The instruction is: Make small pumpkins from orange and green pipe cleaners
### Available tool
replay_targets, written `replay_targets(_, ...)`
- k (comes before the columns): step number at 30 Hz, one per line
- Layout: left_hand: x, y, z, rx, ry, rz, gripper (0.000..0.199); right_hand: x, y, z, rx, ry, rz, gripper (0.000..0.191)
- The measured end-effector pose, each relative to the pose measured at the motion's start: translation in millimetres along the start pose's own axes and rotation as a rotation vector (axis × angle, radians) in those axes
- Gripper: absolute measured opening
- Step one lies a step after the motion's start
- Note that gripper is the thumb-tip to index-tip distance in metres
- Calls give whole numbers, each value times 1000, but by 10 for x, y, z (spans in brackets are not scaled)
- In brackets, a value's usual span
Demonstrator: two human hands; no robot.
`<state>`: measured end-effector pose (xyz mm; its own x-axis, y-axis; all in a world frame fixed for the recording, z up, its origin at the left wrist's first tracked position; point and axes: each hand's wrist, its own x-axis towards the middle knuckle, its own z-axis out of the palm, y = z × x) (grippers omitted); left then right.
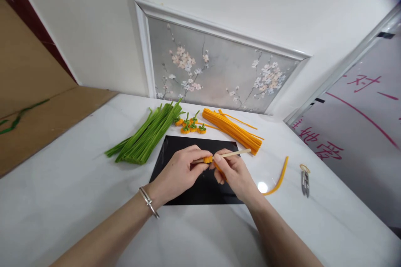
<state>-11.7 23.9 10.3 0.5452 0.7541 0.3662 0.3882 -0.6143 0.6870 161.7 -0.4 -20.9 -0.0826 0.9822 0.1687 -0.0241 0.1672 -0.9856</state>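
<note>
Over the black mat (194,196), my left hand (183,171) pinches one end of a thin wooden stick (239,152), beside a small coil of orange fuzzy stem (207,159) wound around it. My right hand (232,169) is closed on the same stick just right of the coil, with some orange stem between its fingers. The stick's far end sticks out to the right past that hand. Part of the orange stem is hidden by the right fingers.
Behind the mat lie green stems (150,133), several small orange pieces with green tops (193,126) and an orange bundle (233,130). A loose orange stem (282,175) and metal snips (305,181) lie right. A framed floral panel (216,66) stands behind.
</note>
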Motion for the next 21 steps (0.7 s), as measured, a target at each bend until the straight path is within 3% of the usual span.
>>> replay_targets(7, 35, -16, -36, -264, -60, -108, 19, -12, -18, -34, -17, -89, 17, 34)
replay_targets(14, 26, -23, -30, 97, 8, 77, 21, -19, -5, 6, -19, -63, 70, 37)
replay_targets(21, 22, -61, 0, 100, -8, 102, 20, -16, 18, 7, -48, -71, 117, 37)
